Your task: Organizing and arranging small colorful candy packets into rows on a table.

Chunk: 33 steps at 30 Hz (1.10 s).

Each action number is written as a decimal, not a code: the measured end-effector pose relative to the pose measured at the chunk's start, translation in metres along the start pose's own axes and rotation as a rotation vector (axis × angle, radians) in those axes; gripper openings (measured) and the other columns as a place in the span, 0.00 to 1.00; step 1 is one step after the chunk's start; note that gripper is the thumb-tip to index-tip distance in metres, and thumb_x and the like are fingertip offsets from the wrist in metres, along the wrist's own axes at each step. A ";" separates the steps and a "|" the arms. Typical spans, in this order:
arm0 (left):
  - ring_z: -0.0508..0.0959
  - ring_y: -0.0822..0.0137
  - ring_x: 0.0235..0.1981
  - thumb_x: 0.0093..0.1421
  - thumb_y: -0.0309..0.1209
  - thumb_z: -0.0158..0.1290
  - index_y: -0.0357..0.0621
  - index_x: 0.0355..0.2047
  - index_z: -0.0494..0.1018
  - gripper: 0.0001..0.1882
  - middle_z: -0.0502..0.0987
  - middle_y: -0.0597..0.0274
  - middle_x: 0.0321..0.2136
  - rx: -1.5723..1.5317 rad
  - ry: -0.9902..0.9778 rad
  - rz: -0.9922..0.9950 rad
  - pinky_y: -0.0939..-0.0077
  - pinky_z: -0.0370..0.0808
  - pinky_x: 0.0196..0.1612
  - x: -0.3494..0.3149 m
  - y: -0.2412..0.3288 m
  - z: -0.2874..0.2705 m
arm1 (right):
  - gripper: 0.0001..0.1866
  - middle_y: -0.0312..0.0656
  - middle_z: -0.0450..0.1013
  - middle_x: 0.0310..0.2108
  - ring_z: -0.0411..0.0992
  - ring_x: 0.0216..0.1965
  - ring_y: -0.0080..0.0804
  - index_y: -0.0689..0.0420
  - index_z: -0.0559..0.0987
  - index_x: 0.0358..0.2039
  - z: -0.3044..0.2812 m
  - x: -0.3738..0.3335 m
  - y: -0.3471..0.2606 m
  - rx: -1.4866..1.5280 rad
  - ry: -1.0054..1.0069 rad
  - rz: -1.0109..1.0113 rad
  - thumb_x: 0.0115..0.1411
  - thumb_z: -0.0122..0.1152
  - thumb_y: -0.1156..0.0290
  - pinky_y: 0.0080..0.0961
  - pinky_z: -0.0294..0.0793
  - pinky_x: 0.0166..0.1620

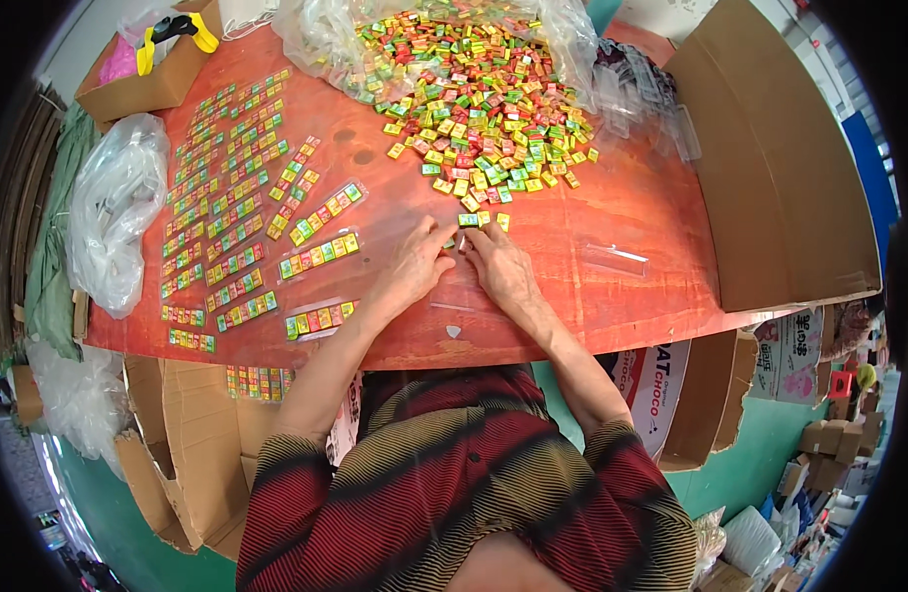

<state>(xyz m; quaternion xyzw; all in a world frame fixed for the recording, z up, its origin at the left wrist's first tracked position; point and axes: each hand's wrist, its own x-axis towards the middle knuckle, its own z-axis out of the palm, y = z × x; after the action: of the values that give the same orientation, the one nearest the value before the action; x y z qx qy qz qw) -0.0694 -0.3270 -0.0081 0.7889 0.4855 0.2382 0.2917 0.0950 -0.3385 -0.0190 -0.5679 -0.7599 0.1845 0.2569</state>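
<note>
My left hand (413, 264) and my right hand (503, 266) meet near the middle of the table, fingers bent and thumbs close together. A small green piece and a bit of clear plastic show between the fingertips, mostly hidden, so what each hand grips is unclear. Just beyond the fingertips lie a few small coloured boxes (469, 220) in yellow and green. Farther away spreads a large heap of such small boxes (493, 128) in red, yellow and green. To the left of my hands, clear plastic strips filled with boxes (319, 255) lie at a slant.
Many filled strips (235, 259) stand in columns at left on the red table (592, 306). One clear plastic tray (614, 259) lies at right. A tall cardboard panel (780, 168) borders the right side. Clear bags (118, 212) and a carton (153, 84) with yellow-handled scissors occupy the left edge.
</note>
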 end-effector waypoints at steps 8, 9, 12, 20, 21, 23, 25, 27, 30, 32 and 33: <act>0.71 0.52 0.36 0.48 0.28 0.57 0.41 0.45 0.67 0.22 0.65 0.53 0.36 0.040 0.017 -0.023 0.64 0.69 0.39 0.004 0.009 0.007 | 0.16 0.46 0.67 0.36 0.69 0.37 0.46 0.57 0.72 0.41 -0.028 0.006 0.017 -0.084 0.144 0.047 0.49 0.56 0.76 0.35 0.71 0.35; 0.71 0.52 0.36 0.48 0.28 0.57 0.41 0.45 0.68 0.22 0.65 0.53 0.36 0.047 0.028 -0.008 0.64 0.69 0.38 0.004 0.010 0.010 | 0.16 0.46 0.67 0.37 0.69 0.37 0.46 0.57 0.72 0.41 -0.022 0.008 0.026 -0.079 0.126 0.047 0.49 0.57 0.76 0.35 0.70 0.36; 0.71 0.53 0.34 0.48 0.29 0.57 0.42 0.44 0.69 0.21 0.66 0.55 0.35 0.069 0.036 0.016 0.64 0.69 0.37 0.008 0.012 0.017 | 0.17 0.46 0.67 0.38 0.69 0.38 0.46 0.57 0.71 0.42 -0.018 0.003 0.033 -0.100 0.096 0.059 0.49 0.57 0.76 0.35 0.70 0.36; 0.72 0.54 0.34 0.48 0.30 0.57 0.43 0.42 0.70 0.20 0.67 0.55 0.34 0.078 0.069 0.012 0.63 0.69 0.35 0.009 0.011 0.019 | 0.16 0.45 0.68 0.36 0.70 0.37 0.45 0.56 0.72 0.42 -0.030 -0.005 0.018 0.033 0.051 0.031 0.50 0.56 0.74 0.35 0.70 0.36; 0.72 0.54 0.34 0.47 0.30 0.57 0.42 0.42 0.71 0.19 0.67 0.55 0.34 0.071 0.067 0.019 0.63 0.69 0.35 0.010 0.012 0.017 | 0.15 0.45 0.69 0.35 0.70 0.36 0.45 0.56 0.72 0.42 -0.031 -0.001 0.019 0.092 0.069 0.053 0.50 0.56 0.74 0.35 0.70 0.36; 0.72 0.54 0.34 0.47 0.30 0.57 0.42 0.41 0.71 0.19 0.67 0.55 0.34 0.064 0.066 0.029 0.62 0.69 0.35 0.012 0.013 0.016 | 0.15 0.45 0.69 0.35 0.70 0.36 0.46 0.55 0.72 0.41 -0.030 0.009 0.017 0.069 0.092 0.045 0.51 0.55 0.74 0.36 0.71 0.36; 0.72 0.53 0.33 0.47 0.30 0.57 0.41 0.39 0.72 0.17 0.67 0.55 0.33 0.085 0.016 0.037 0.62 0.69 0.35 0.015 0.015 0.017 | 0.15 0.46 0.69 0.36 0.71 0.35 0.46 0.55 0.73 0.41 -0.030 0.016 0.017 0.044 0.117 0.037 0.51 0.55 0.74 0.37 0.71 0.35; 0.72 0.53 0.33 0.47 0.30 0.57 0.41 0.39 0.72 0.17 0.67 0.55 0.33 0.083 0.019 0.013 0.62 0.69 0.35 0.014 0.015 0.018 | 0.13 0.46 0.69 0.33 0.70 0.36 0.44 0.57 0.73 0.40 -0.025 0.021 0.022 0.077 0.138 0.066 0.52 0.54 0.72 0.34 0.70 0.35; 0.72 0.52 0.33 0.47 0.30 0.57 0.41 0.38 0.72 0.17 0.67 0.55 0.33 0.095 0.060 -0.004 0.63 0.70 0.34 0.010 0.012 0.020 | 0.14 0.46 0.69 0.35 0.71 0.33 0.46 0.54 0.74 0.40 -0.021 0.023 0.030 0.049 0.228 0.039 0.51 0.56 0.71 0.36 0.71 0.34; 0.72 0.52 0.32 0.47 0.30 0.57 0.41 0.38 0.72 0.17 0.67 0.55 0.33 0.111 0.101 0.007 0.63 0.70 0.34 0.010 0.011 0.021 | 0.14 0.46 0.69 0.34 0.71 0.33 0.45 0.54 0.74 0.40 -0.024 0.035 0.026 -0.013 0.185 0.033 0.50 0.56 0.71 0.36 0.71 0.33; 0.73 0.52 0.32 0.47 0.30 0.57 0.41 0.36 0.72 0.15 0.67 0.55 0.32 0.106 0.110 0.007 0.61 0.70 0.33 0.010 0.012 0.021 | 0.14 0.46 0.69 0.34 0.70 0.33 0.45 0.53 0.74 0.40 -0.026 0.039 0.024 -0.074 0.143 0.025 0.50 0.56 0.71 0.36 0.71 0.33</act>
<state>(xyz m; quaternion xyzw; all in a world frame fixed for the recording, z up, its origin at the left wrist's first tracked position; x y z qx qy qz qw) -0.0441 -0.3264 -0.0139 0.7907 0.5099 0.2560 0.2217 0.1203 -0.2944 -0.0045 -0.5983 -0.7386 0.1187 0.2871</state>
